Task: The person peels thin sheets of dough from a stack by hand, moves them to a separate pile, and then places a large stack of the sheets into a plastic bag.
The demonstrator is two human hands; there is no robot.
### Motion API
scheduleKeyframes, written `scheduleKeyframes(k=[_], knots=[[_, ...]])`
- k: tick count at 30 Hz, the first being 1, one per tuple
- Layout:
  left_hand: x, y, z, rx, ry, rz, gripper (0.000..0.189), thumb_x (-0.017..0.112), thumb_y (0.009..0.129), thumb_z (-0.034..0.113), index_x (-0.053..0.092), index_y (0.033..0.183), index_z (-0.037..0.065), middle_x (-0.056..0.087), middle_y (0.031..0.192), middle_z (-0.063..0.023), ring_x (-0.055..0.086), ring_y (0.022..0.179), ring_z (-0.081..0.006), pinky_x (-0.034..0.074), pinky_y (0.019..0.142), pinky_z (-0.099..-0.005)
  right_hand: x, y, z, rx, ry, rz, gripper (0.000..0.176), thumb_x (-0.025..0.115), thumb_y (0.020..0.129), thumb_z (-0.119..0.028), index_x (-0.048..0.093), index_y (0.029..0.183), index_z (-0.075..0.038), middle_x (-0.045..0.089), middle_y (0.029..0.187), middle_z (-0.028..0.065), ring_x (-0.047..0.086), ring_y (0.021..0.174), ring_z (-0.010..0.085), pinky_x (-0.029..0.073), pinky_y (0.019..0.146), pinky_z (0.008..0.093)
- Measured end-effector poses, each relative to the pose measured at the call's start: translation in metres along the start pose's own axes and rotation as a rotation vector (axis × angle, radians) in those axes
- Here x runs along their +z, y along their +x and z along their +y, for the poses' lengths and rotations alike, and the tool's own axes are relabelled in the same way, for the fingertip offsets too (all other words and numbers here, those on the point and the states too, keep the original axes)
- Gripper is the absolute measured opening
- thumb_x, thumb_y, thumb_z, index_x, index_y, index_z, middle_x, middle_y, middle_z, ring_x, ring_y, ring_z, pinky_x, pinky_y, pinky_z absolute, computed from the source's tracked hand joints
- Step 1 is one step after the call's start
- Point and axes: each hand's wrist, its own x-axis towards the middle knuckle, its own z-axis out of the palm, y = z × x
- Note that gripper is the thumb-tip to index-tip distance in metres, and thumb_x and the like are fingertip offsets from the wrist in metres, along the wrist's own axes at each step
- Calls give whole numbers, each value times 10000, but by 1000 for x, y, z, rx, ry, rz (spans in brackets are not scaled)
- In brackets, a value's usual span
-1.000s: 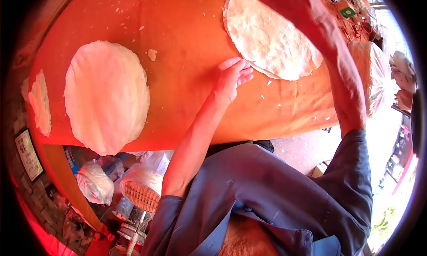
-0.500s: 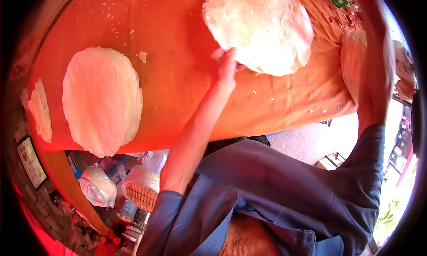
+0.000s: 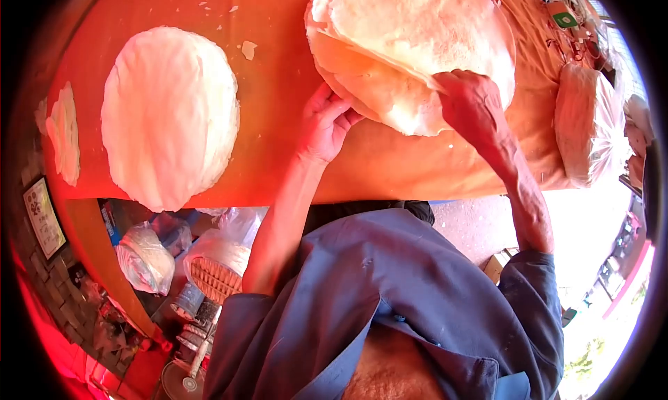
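A large stack of thin, pale round flatbreads [image 3: 445,24] lies on the orange-covered table. My right hand [image 3: 473,104] is closed on the near edge of the top flatbread, which is raised and folded back there, with a gap beneath it. At the stack's lower left edge, my left hand [image 3: 327,125] has its thumb and curled fingers at the rim of a lower flatbread; some fingertips are hidden. Left of my hands sits a second thick stack of flatbreads [image 3: 169,118].
The orange cloth [image 3: 278,73] carries a broken scrap [image 3: 248,50] and crumbs. A plastic-wrapped stack [image 3: 581,125] stands at the table's right end, near a small green-and-white box [image 3: 561,14]. Bagged goods [image 3: 146,257] and a wicker basket [image 3: 217,278] lie below the front edge.
My right arm has come in from the right, and its hand now grips the top flatbread, lifting its near edge. My left hand has shifted slightly down and left along the stack's rim.
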Motion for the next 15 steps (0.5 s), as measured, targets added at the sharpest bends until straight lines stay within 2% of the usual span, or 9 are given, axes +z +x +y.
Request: scheduleKeyframes(k=[2,3,6,7,10,11,14,15], knots=[[-3,7,1,-9,34,-25,363,531,897,39,500,1258,26,583,1200,-93,592,1079,-207,535,897,-374,13,-7,-4,-53,56,41,61,563,752,-69,622,751,-56,613,713,147,620,683,346,494,617,444],[-3,12,2,-10,64,13,365,538,887,33,505,1250,22,588,1192,-95,595,1075,-209,535,889,-374,22,-8,-4,-21,70,-21,53,576,756,-83,622,760,-57,610,718,148,622,700,343,498,639,443],[3,17,0,-45,138,134,374,564,861,23,516,1232,13,598,1174,-99,602,1061,-210,537,862,-369,29,-9,-9,-2,84,-6,70,586,761,-95,635,776,-47,613,736,158,620,737,347,503,666,439],[8,16,0,-66,149,156,378,575,856,24,519,1230,13,599,1174,-98,604,1053,-208,537,851,-364,28,-8,-13,19,84,-52,135,623,762,-151,634,840,-41,610,768,164,613,770,354,500,668,439],[18,23,-5,-122,112,200,374,628,855,60,534,1214,15,608,1161,-95,614,1013,-203,544,806,-348,33,-10,-38,-16,166,222,211,658,753,-202,619,897,-52,597,781,157,601,766,359,492,656,450],[26,24,-4,-129,89,221,371,641,859,79,538,1211,18,611,1156,-93,615,1005,-203,546,798,-347,32,-11,-46,-7,159,237,269,683,740,-241,598,922,-62,592,796,154,599,773,357,486,648,461],[29,21,-11,-164,11,224,365,652,888,125,536,1222,33,602,1174,-81,597,1041,-199,538,843,-355,38,-8,-58,106,36,269,216,660,753,-214,603,900,-66,610,818,140,602,792,346,488,656,465],[31,20,-15,-161,-16,222,362,640,899,128,528,1231,36,596,1186,-75,591,1054,-196,533,859,-357,49,-6,-47,94,-42,250,129,618,773,-177,617,858,-80,632,808,126,623,784,331,493,651,462]])
